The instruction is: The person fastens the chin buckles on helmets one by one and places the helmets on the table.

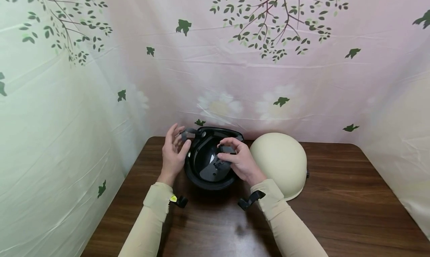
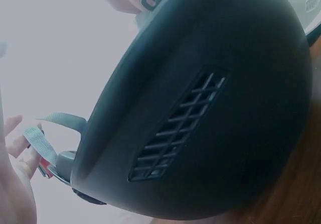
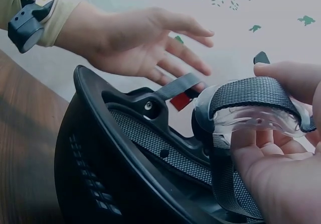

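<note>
Two sets of fingers: right hand [image 1: 244, 163] pinches the clear chin cup [image 3: 261, 123]; left hand [image 1: 172, 160] spread, contact unclear.
Red-buckled strap [image 3: 175, 86]: left of the right fingers across the opening, running outward from the rim; left hand nearer.
Black helmet [image 1: 211, 185]: upside down on the surface [image 1: 352, 197].
Cream helmet [image 1: 279, 163]: dome up, just right.

Table [image 1: 352, 197]: I see dark brown wood grain with rounded far corners.
Black helmet [image 1: 209, 184]: on the table near its far edge, opening upward.
Cream helmet [image 1: 279, 160]: dome up on the wood, just right of the black one.
</note>
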